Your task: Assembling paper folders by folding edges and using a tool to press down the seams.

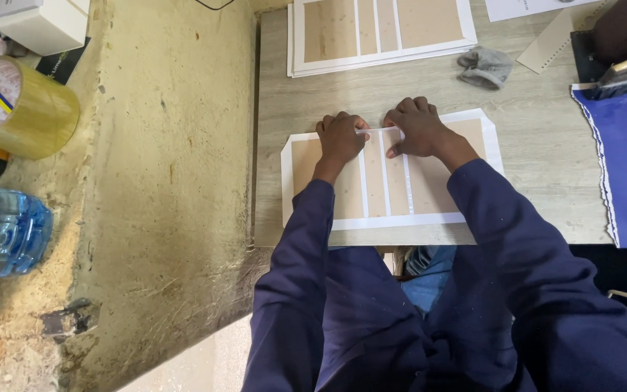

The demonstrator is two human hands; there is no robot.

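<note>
Left hand (340, 138), right hand (419, 129) pressing, perhaps folding, white-bordered brown card (382, 190), wooden table (371, 91)

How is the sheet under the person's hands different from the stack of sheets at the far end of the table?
The near sheet lies singly at the table's front edge, while the far stack holds several layers. Both the left hand and right hand press on the near sheet's far edge; nothing touches the far stack. The near sheet's corners look clipped; the stack's near corners look square. Both show tan panels parted by white strips on a white border.
</note>
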